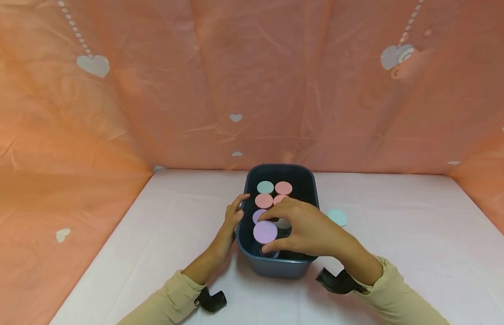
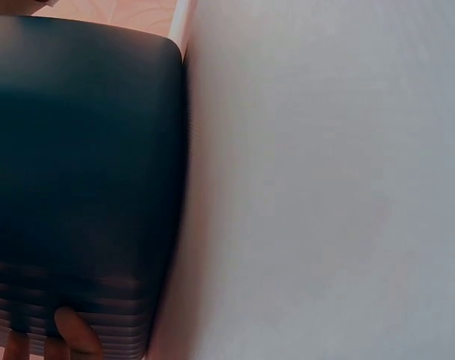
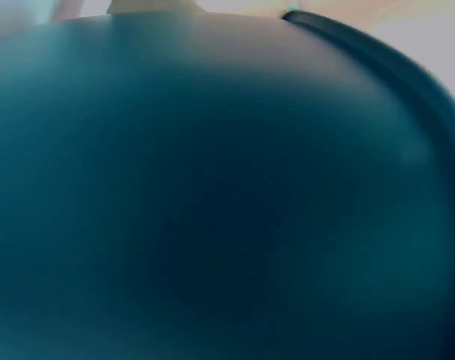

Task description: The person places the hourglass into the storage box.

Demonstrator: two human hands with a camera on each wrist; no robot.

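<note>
A deep dark blue-grey bin (image 1: 276, 269) stands on the table with several round-lidded containers inside. My right hand (image 1: 306, 225) reaches in over its right rim. Thumb and fingers pinch a container with a lilac lid (image 1: 265, 232) near the bin's front end; its lower part is mostly hidden. Beyond it sit another lilac lid (image 1: 258, 216), a pink lid (image 1: 264, 201), a mint lid (image 1: 265, 187) and a second pink lid (image 1: 283, 188). My left hand (image 1: 229, 223) rests against the bin's left side, a fingertip at the rim and other fingertips on the ribbed outer wall (image 2: 115, 319).
On the table right of the bin lies a mint round piece (image 1: 337, 217), partly behind my right forearm. The white-covered table (image 1: 187, 198) meets an orange curtain (image 1: 219, 90) with heart prints at the back. A black wrist mount (image 1: 337, 282) hangs under each forearm.
</note>
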